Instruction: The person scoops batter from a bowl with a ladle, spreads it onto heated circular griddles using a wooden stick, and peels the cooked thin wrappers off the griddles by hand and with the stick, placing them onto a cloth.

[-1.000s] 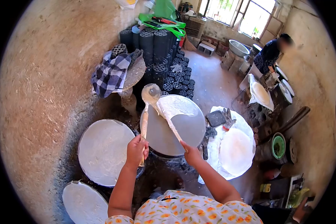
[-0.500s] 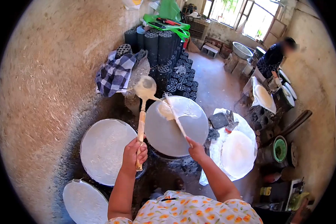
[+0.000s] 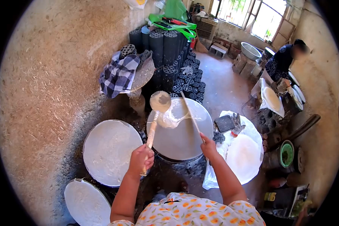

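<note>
My left hand [image 3: 141, 159] is closed around the pale handle of a ladle [image 3: 160, 101]. The ladle's round bowl, coated with batter, hangs over the far left part of a round grey griddle [image 3: 177, 143]. Wet, pale batter [image 3: 170, 119] lies on the griddle beneath and beside the bowl, spreading in a thin streak toward the right. In my right hand [image 3: 208, 146] is a thin wooden stick [image 3: 191, 112], slanting up and away across the right half of the griddle. I cannot tell whether the stick's edge touches the surface.
Two white-coated round surfaces [image 3: 111, 152] stand at my left. On my right, a pale round sheet [image 3: 245, 153] lies on white plastic beside a glove [image 3: 237, 124]. Stacked coal briquettes [image 3: 162, 49] rise behind the griddle. Another person [image 3: 279, 62] works at the far right.
The ladle bowl has come down and right over the griddle, and the batter patch looks wider and wetter. The stick has shifted right and stands more upright. The view has moved slightly.
</note>
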Available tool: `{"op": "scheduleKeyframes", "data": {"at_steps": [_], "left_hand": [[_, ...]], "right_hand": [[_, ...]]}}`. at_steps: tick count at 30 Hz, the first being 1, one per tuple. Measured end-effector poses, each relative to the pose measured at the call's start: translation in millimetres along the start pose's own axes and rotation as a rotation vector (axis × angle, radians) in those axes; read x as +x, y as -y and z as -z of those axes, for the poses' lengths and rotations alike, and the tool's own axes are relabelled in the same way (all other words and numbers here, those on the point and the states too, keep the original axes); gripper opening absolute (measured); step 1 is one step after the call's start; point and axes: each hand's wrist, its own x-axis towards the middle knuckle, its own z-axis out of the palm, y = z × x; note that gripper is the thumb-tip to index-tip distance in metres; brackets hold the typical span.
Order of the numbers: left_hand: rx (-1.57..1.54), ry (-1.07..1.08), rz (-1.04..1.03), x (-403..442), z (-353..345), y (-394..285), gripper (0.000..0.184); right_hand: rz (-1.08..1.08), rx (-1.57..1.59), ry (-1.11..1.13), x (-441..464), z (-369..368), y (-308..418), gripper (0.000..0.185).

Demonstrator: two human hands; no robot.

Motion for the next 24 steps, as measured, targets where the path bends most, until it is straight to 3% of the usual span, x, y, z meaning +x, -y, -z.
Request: {"op": "scheduleKeyframes", "data": {"at_steps": [2,6,8,9,11,15,20,22,23,24], "left_hand": [[-0.458,0.145,0.096,-5,6,-5,0.038],[-0.096,-0.035,-0.089,-21,-24,-9,0.035],[-0.028,-0.065,-0.073,-20,-25,-7,0.034],[0.039,-0.088,-0.05,-19,-25,-5,0.034],[0.05,-0.104,-0.062,-18,-29,3,0.031],[0.102,-0.169,-0.094,-18,-35,12,0.028],[0.091,-0.23,-0.119,-30,-32,9,0.031],[0.109,-0.245,-0.148,-36,-32,11,0.034],[0.109,-0.253,-0.153,-37,-33,12,0.034],[0.11,-0.252,-0.169,-37,-35,13,0.033]], "right_hand": [[-0.143,0.124,0.311,5,3,23,0.059],[0.035,0.094,0.456,-23,21,22,0.057],[-0.171,0.102,0.556,-37,47,23,0.055],[-0.17,0.103,0.564,-34,48,11,0.055],[0.151,0.09,0.311,-21,37,-19,0.054],[-0.075,0.096,0.387,12,23,22,0.058],[-0.042,0.128,0.675,-1,40,4,0.058],[-0.178,0.092,0.735,-9,67,7,0.055],[-0.173,0.093,0.743,-5,62,-1,0.055],[-0.029,0.098,0.597,2,50,-14,0.055]]}}
